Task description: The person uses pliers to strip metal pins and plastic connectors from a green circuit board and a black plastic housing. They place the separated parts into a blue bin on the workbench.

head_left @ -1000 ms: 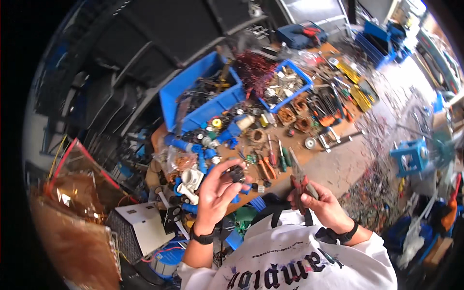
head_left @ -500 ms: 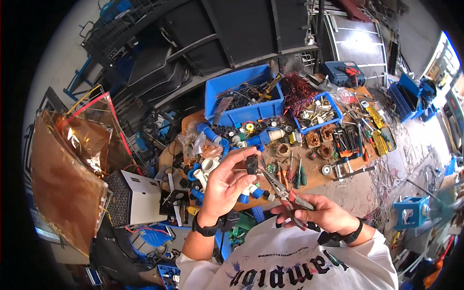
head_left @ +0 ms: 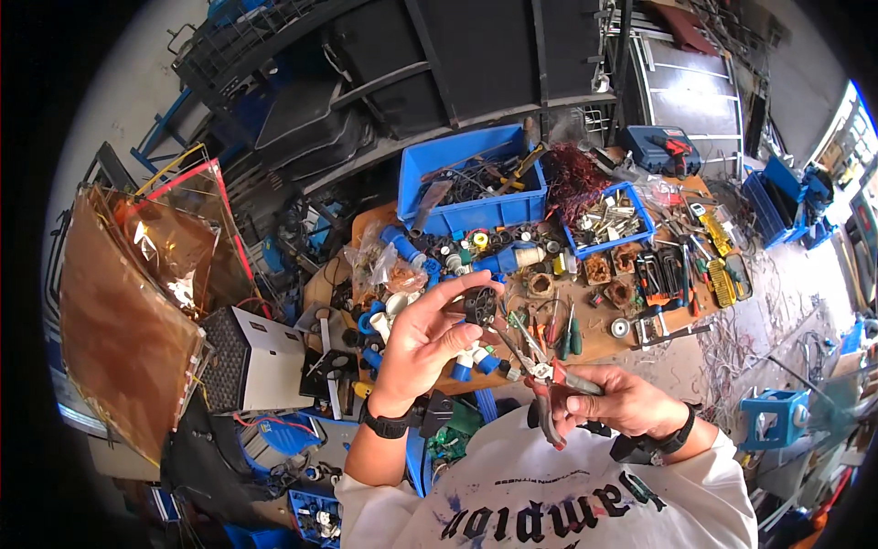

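My left hand (head_left: pixel 428 331) pinches a small black round part (head_left: pixel 480 306) between thumb and fingers, its face with several holes turned partly toward me. In my right hand (head_left: pixel 626 400) is a pair of long-nose pliers (head_left: pixel 541 373) with red and grey handles. The handles are spread and the jaws stand apart, their tips close to the black part; whether they touch it I cannot tell. Below and behind my left hand lie blue and white plug connectors (head_left: pixel 463 368) on the wooden table (head_left: pixel 594 311).
Behind the hands stands a large blue bin (head_left: pixel 476 218) of metal scraps. A small blue tray (head_left: pixel 609 245) of metal pins sits right of it. Green-handled screwdrivers (head_left: pixel 572 339), hex keys (head_left: pixel 660 274) and other tools lie at the right. A white box (head_left: pixel 270 361) stands left.
The pliers' handles and jaws have spread wider. The black part has turned in my left fingers, so its holed face shows more. The whole view has shifted slightly.
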A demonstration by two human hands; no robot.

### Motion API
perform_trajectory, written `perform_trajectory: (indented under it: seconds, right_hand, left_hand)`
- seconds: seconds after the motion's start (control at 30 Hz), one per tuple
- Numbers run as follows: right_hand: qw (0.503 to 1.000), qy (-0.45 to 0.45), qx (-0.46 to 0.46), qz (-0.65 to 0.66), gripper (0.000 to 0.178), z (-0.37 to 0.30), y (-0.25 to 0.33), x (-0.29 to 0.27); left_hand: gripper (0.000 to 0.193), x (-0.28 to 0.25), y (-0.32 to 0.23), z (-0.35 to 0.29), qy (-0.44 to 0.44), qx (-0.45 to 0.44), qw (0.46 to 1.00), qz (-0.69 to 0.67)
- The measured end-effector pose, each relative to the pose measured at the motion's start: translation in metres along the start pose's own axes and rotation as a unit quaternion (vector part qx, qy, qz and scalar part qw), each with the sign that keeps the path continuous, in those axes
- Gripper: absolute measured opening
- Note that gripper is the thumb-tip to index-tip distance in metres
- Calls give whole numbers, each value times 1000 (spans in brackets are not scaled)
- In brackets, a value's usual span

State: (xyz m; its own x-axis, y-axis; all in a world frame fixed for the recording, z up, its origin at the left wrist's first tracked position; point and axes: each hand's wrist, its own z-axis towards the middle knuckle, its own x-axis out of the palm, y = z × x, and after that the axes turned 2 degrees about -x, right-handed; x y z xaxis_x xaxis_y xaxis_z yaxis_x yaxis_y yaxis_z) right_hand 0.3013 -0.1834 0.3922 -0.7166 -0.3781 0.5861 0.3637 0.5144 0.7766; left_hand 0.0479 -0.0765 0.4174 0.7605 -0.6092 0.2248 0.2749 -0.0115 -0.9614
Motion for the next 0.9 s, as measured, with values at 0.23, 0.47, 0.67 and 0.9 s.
perform_trajectory:
  seconds: [0.23, 0.47, 0.67, 0.9]
  right_hand:
    - [997, 56, 14, 42, 46, -4, 17, 3]
    - [990, 86, 62, 89, 48, -9, 27, 3]
    - [978, 119, 70, 154, 47, -8, 24, 3]
    - [959, 165, 64, 221, 46, -10, 22, -4]
  left_hand:
    - [47, 1, -2, 8, 22, 2, 999, 30]
    - [47, 4, -2, 13, 47, 26, 998, 23]
    - [48, -2, -1, 10, 78, 62, 995, 19]
    - [45, -2, -2, 11, 94, 90, 991, 36]
